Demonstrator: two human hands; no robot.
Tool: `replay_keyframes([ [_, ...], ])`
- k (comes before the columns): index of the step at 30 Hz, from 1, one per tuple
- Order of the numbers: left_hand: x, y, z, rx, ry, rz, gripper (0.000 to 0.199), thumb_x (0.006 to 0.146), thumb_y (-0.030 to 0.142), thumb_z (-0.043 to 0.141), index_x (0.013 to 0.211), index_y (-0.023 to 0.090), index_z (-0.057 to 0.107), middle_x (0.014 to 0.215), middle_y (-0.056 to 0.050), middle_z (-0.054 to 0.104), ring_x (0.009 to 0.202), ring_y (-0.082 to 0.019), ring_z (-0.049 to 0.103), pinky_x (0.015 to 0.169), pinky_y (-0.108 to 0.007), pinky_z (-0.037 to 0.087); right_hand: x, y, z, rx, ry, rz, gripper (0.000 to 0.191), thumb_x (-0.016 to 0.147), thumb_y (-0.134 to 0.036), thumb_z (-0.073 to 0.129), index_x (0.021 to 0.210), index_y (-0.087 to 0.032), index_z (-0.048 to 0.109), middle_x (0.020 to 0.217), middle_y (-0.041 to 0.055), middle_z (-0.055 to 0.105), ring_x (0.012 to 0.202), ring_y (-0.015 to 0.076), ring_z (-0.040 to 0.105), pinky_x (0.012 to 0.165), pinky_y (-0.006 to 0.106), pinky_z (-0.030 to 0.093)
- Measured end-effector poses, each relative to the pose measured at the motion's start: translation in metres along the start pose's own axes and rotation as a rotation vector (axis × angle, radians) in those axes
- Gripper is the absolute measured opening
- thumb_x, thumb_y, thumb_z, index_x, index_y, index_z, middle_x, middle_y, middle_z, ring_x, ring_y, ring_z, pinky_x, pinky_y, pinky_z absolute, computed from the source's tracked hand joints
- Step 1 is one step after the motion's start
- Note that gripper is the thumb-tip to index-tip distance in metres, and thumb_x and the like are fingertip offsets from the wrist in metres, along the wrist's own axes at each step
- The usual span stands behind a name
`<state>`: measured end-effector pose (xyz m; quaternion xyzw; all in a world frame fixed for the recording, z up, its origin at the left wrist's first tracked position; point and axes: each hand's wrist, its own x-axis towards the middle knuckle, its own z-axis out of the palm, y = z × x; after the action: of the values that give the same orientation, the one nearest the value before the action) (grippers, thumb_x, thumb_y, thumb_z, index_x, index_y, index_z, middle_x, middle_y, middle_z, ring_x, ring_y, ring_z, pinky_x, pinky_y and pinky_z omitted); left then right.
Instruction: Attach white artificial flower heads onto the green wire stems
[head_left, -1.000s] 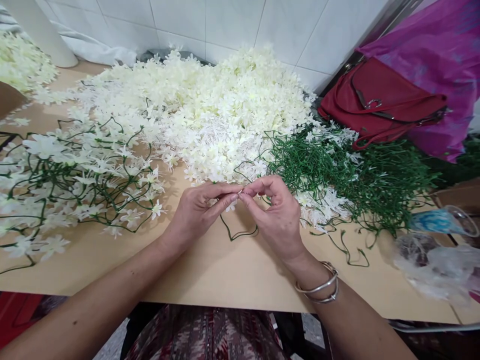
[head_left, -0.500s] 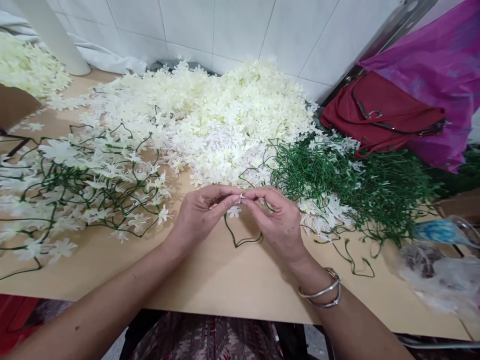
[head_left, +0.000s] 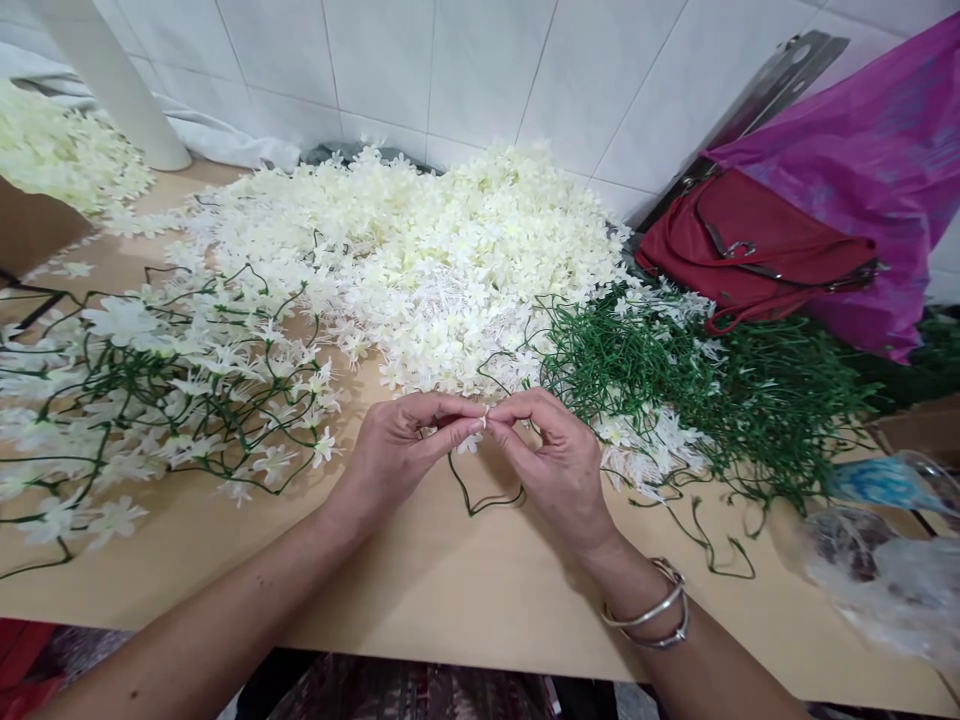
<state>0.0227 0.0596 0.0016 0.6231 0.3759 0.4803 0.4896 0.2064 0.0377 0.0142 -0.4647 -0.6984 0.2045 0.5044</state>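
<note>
My left hand and my right hand meet fingertip to fingertip over the table. Both pinch a tiny white artificial flower, which the fingers mostly cover. Just under the left fingertips shows another white blossom. A thin green plastic stem curves below the hands, and its ends run out of sight behind the fingers. Right behind the hands lies a broad heap of loose white flowers.
Green stems are piled to the right, near a red handbag and a purple bag. Stems with flowers attached spread at left. A clear plastic bag lies at the table's right side.
The camera view has shifted slightly, so the scene sits lower in the picture. Both hands keep their pinch, with the small flower turned a little between the fingertips.
</note>
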Motion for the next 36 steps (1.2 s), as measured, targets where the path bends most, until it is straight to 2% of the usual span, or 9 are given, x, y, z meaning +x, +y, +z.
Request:
replay_keyframes([
  [3,0.000,-0.002,0.001,-0.071,0.016,-0.035,0.019,0.087,0.030,0.083,0.104,0.023,0.078,0.097,-0.003,0.084,0.088,-0.017,0.078,0.081,-0.027,0.062,0.000,-0.001,0.000,0.029,-0.016,0.024,0.023,0.092,-0.009,0.069,0.104,-0.028,0.075,0.088,-0.0008,0.073,0.083,0.0175,0.068,0.080,0.035,0.056],
  [5,0.000,-0.002,0.001,-0.110,0.050,-0.048,0.023,0.083,0.029,0.086,0.102,0.022,0.075,0.090,-0.002,0.083,0.081,-0.015,0.077,0.076,-0.024,0.061,0.000,-0.001,0.000,0.051,-0.055,0.012,0.025,0.094,-0.010,0.069,0.108,-0.029,0.077,0.092,0.0002,0.075,0.085,0.0175,0.069,0.081,0.035,0.056],
  [8,0.000,0.002,0.001,-0.074,0.095,-0.045,0.022,0.079,0.029,0.089,0.093,0.021,0.075,0.081,0.000,0.080,0.070,-0.012,0.072,0.065,-0.019,0.057,-0.002,-0.001,0.001,0.156,-0.048,0.104,0.015,0.094,-0.016,0.071,0.101,-0.028,0.079,0.095,0.0020,0.077,0.090,0.0186,0.070,0.083,0.035,0.055],
  [12,0.000,0.005,0.003,-0.050,0.108,-0.031,0.012,0.081,0.026,0.087,0.088,0.021,0.079,0.080,0.000,0.079,0.068,-0.010,0.069,0.063,-0.017,0.055,-0.003,-0.001,0.007,0.378,0.014,0.299,0.001,0.091,-0.025,0.076,0.092,-0.024,0.076,0.088,0.0021,0.076,0.084,0.0177,0.069,0.080,0.033,0.055],
  [16,0.000,0.002,0.004,-0.072,0.123,0.010,0.008,0.082,0.022,0.086,0.084,0.022,0.079,0.079,0.002,0.079,0.069,-0.010,0.071,0.064,-0.017,0.056,-0.003,-0.001,0.010,0.476,0.023,0.408,0.011,0.087,-0.031,0.082,0.084,-0.023,0.074,0.081,0.0003,0.074,0.077,0.0152,0.065,0.077,0.030,0.054],
  [22,0.000,0.000,0.001,0.163,0.085,0.131,0.004,0.089,0.020,0.081,0.089,0.024,0.080,0.081,0.003,0.080,0.072,-0.009,0.070,0.070,-0.019,0.054,-0.001,0.004,0.011,0.689,0.009,0.575,0.020,0.081,-0.037,0.087,0.080,-0.023,0.074,0.072,-0.0013,0.072,0.070,0.0140,0.064,0.074,0.029,0.052],
  [25,0.000,0.003,0.000,0.157,0.069,0.103,0.004,0.092,0.023,0.077,0.089,0.023,0.080,0.081,0.002,0.079,0.073,-0.009,0.069,0.070,-0.019,0.053,0.000,0.003,0.010,0.655,0.010,0.570,0.018,0.082,-0.035,0.086,0.079,-0.022,0.073,0.071,-0.0019,0.071,0.070,0.0131,0.063,0.072,0.027,0.050],
  [30,0.003,0.006,0.001,-0.031,0.070,-0.044,0.010,0.088,0.025,0.082,0.096,0.021,0.081,0.086,0.000,0.080,0.076,-0.010,0.070,0.070,-0.017,0.055,-0.002,0.000,0.009,0.488,0.005,0.445,0.011,0.088,-0.028,0.081,0.083,-0.022,0.073,0.079,-0.0015,0.072,0.073,0.0117,0.062,0.072,0.025,0.050],
  [36,0.003,0.000,0.001,-0.161,0.044,-0.095,0.012,0.086,0.027,0.084,0.097,0.024,0.082,0.088,0.001,0.081,0.080,-0.010,0.071,0.074,-0.017,0.056,-0.002,-0.001,0.011,0.571,0.027,0.468,0.016,0.085,-0.028,0.084,0.094,-0.024,0.071,0.079,-0.0033,0.071,0.073,0.0115,0.064,0.072,0.024,0.053],
])
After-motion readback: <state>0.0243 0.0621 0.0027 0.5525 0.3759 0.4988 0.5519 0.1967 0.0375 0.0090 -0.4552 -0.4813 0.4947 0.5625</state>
